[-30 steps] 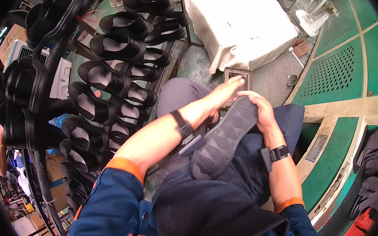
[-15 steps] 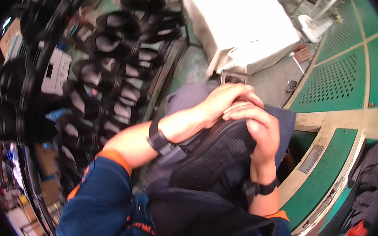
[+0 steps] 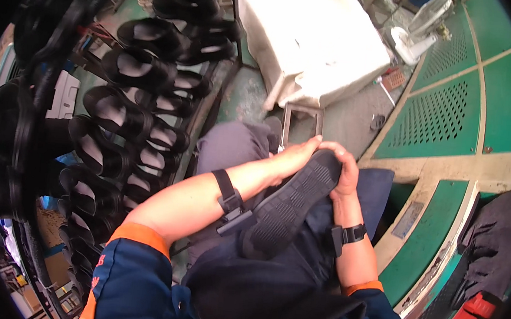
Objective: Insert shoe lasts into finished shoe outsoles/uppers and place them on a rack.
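Note:
A black shoe lies tilted over my lap, its ribbed sole turned up toward me and its far end pointing away to the right. My left hand reaches along its left side, fingers closed about the far end; the sole hides part of that grip. On the right side, my right hand curls round the same end, fingers over the tip. The fingertips of both hands meet there. Black straps with small boxes sit on both wrists.
A rack of black shoes stands close on my left. Ahead is a table under a white cloth, with a metal frame before it. Green machine panels curve along my right, near dark gloves or cloth and a red object.
Both hands have shifted lower around the shoe's far end, and the shoe's sole has turned to face up more fully. The view has moved slightly.

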A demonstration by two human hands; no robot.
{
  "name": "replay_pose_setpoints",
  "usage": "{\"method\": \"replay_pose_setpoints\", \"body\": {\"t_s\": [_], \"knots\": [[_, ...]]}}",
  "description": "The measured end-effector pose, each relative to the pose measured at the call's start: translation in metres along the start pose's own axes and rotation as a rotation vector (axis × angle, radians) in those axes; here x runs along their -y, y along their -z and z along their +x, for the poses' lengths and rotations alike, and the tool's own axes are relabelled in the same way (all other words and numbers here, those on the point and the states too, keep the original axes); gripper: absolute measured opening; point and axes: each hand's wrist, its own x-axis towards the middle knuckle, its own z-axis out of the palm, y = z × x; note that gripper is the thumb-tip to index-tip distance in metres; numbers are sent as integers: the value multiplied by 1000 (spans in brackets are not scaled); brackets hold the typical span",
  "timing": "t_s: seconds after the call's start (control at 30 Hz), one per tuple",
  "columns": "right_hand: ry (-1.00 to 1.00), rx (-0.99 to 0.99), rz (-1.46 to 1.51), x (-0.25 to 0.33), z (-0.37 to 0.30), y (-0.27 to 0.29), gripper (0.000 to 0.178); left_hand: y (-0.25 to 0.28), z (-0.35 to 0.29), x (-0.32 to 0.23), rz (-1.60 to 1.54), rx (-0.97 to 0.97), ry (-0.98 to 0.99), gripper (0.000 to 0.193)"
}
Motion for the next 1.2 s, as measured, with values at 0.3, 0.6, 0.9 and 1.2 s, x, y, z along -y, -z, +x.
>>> {"method": "replay_pose_setpoints", "body": {"t_s": [0.3, 0.6, 0.9, 1.2], "knots": [[28, -3, -16, -14, 1, -7, 37, -2, -16, -8, -130, 113, -100, 63], [14, -41, -112, -7, 2, -18, 38, 19, 10, 13, -193, 8, -6, 76], [68, -88, -234, -9, -1, -14, 34, 3, 32, 15, -238, 23, -109, 60], [112, -125, -173, -18, -18, -34, 27, -4, -4, 14, -357, -44, 53, 33]]}}
